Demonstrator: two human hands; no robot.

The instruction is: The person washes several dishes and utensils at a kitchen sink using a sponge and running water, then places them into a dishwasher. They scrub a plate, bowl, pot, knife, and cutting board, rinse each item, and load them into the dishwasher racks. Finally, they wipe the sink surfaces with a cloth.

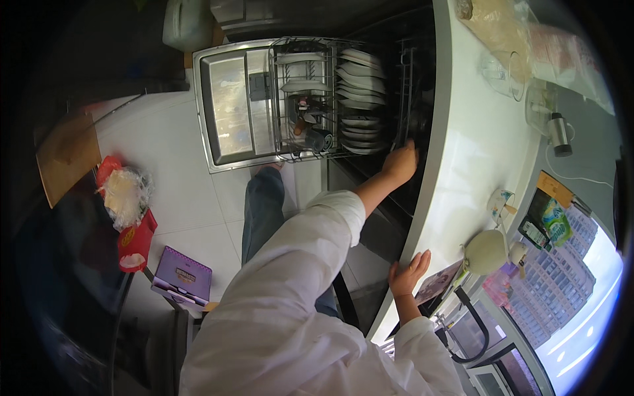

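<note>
My left hand (401,161) reaches to the dishwasher, its fingers curled close to the lower end of the upper wire rack (407,89); what lies inside the fingers is hidden. Beside it, the pulled-out lower rack (277,104) holds a row of white plates (361,84), more dishes, a dark cup (318,140) and utensils. The dishwasher door (230,104) is folded down. My right hand (410,273) rests on the edge of the white countertop (460,148), fingers spread, holding nothing.
On the counter are a glass pitcher (500,74), a patterned cup (500,203), a pale green round object (485,252) and plastic bags (559,54). A black faucet (475,321) is at lower right. A purple box (183,274) and a red bag (136,242) lie at left.
</note>
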